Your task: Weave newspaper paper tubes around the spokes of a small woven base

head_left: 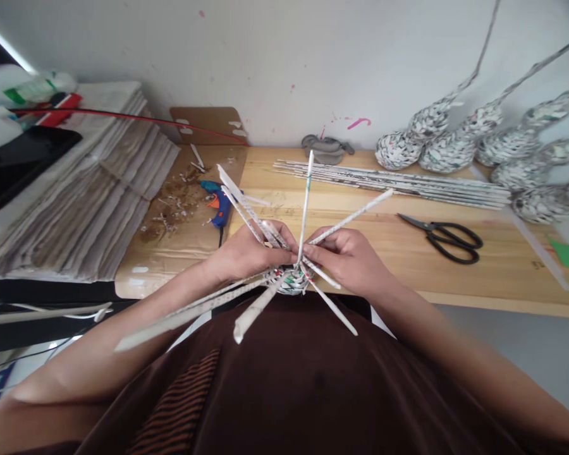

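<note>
My left hand [249, 253] and my right hand [348, 259] meet over my lap and both grip a small woven piece of rolled paper [289, 281]. Several white paper tubes [308, 189] stick out from its centre like spokes, some up over the table, some down toward my body. Both hands have their fingers closed around the spokes where these join the woven centre. The piece hangs just in front of the wooden table's [478, 278] near edge.
Black scissors [448, 239] lie to the right. A row of paper tubes [393, 180] lies behind them. Woven paper shapes [459, 148] stand at the back right. A blue glue gun [219, 205] lies on cardboard [171, 253], left. Stacked newspapers [90, 189] fill the far left.
</note>
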`<move>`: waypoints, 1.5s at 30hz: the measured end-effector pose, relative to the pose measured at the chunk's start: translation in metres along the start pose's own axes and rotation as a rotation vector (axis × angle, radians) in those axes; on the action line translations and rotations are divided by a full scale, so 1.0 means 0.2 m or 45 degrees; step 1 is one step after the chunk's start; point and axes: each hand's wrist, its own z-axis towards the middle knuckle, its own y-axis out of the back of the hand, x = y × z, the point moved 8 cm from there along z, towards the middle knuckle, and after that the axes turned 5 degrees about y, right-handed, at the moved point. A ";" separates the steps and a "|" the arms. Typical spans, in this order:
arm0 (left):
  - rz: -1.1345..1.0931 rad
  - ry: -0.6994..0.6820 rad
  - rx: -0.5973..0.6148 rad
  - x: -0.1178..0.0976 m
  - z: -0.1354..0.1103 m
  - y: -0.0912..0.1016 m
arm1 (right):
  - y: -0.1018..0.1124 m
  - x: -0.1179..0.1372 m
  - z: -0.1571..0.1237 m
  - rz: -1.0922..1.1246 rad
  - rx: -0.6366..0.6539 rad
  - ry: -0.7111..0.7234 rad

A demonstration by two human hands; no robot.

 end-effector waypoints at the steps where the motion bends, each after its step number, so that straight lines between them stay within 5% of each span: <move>1: -0.005 0.009 -0.016 0.00 0.00 0.00 | 0.00 0.00 0.00 0.016 0.002 -0.003; 13: 0.062 -0.144 -0.235 -0.03 -0.06 0.02 | 0.00 0.04 -0.08 -0.279 -0.054 0.019; 19: -0.177 -0.085 -0.340 0.03 -0.06 0.04 | 0.00 0.05 -0.05 -0.207 -0.064 0.069; 27: -0.534 0.037 -0.446 0.12 -0.03 0.06 | 0.03 0.12 -0.02 -0.470 -0.234 0.298; 30: -0.539 0.066 -0.347 0.12 -0.03 0.08 | 0.04 0.10 -0.01 -0.433 -0.218 0.274; 37: -0.470 0.030 0.177 0.09 -0.10 0.08 | 0.04 0.07 -0.01 -0.380 -0.178 0.218; 45: -0.427 0.118 0.276 0.08 -0.04 0.10 | 0.03 0.09 0.01 -0.416 -0.120 0.200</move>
